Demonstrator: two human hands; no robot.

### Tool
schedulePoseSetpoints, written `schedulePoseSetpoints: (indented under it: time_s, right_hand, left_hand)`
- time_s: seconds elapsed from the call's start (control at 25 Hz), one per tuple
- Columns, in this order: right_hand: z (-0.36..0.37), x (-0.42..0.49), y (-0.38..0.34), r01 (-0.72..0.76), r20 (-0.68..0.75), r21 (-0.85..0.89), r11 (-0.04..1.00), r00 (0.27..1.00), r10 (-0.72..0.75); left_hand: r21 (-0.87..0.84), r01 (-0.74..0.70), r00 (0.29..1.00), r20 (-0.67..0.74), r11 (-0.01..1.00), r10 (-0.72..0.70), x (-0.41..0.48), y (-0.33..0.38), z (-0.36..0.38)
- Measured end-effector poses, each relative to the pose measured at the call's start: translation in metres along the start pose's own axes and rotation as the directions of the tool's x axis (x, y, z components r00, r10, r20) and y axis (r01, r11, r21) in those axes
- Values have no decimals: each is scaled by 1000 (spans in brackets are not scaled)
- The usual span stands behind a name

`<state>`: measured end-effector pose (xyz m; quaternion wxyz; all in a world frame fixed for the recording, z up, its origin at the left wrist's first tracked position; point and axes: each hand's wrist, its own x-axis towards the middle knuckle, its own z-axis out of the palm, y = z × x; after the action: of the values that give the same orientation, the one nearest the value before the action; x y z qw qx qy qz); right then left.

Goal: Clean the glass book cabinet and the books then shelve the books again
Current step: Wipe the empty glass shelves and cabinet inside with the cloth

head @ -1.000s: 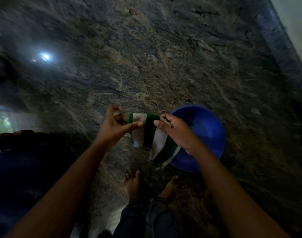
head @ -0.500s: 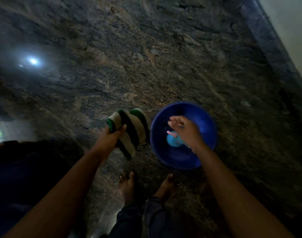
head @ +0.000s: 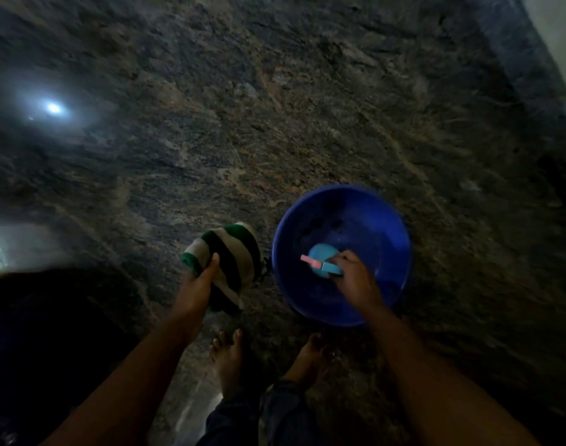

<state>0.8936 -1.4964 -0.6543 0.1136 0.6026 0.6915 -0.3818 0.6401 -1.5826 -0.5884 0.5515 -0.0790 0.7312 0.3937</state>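
My left hand [head: 196, 284] grips the striped cloth [head: 231, 255]; my right hand [head: 352, 275] clasps a light-blue spray bottle [head: 320, 260] inside the blue basin [head: 381, 220].

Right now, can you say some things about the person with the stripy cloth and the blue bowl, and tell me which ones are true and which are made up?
1. The left hand holds a green-and-white striped cloth. True.
2. The round blue plastic basin stands on a table. False: it stands on the speckled stone floor.
3. The right hand reaches into the basin and grips a light blue object with a pink tip. True.
4. The person wears shoes. False: the bare feet show.
5. The cloth lies inside the basin. False: it is held beside it, outside the rim.
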Motion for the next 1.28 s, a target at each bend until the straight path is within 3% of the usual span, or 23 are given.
schedulePoseSetpoints:
  time_s: [0.16,0.32,0.44,0.52,0.64,0.76,0.92,0.96,1.08,1.16,1.28]
  right_hand:
    - [-43,-22,-43,68,-240,124,990,970,-36]
    - [-111,-72,-117,149,-369,282,948,929,-36]
    - [-162,-125,-190,347,-479,413,842,869,-123]
    - [-198,-165,-248,482,-489,400,780,832,-263]
    - [-242,-212,-328,569,-437,367,736,804,-403]
    - [-281,-250,-393,501,-486,555,664,843,-230]
    - [-309,-282,-443,507,-519,794,336,853,-60]
    - [-314,-284,-450,508,-516,803,313,854,-62]
    - [-335,-279,-472,537,-495,739,408,843,-211]
    - [-354,-270,-487,667,-476,591,454,742,-471]
    - [-387,-244,-518,735,-270,493,465,637,-722]
  left_hand:
    - [-93,-12,1000,14,996,13,-18,27,-7]
    - [-249,-71,995,56,966,87,-69,92,-24]
    - [-391,-122,984,71,912,162,-139,156,-50]
    - [-503,-137,976,80,853,204,-195,199,-74]
    - [-629,-130,970,82,767,231,-265,247,-109]
    - [-709,-112,945,140,696,295,-319,284,-142]
    - [-737,-153,906,161,658,391,-351,324,-165]
    - [-738,-166,899,160,655,408,-353,334,-164]
    - [-736,-164,896,168,657,412,-354,367,-156]
    - [-724,-154,913,156,673,377,-350,390,-150]
    - [-748,-140,909,163,649,384,-347,430,-147]
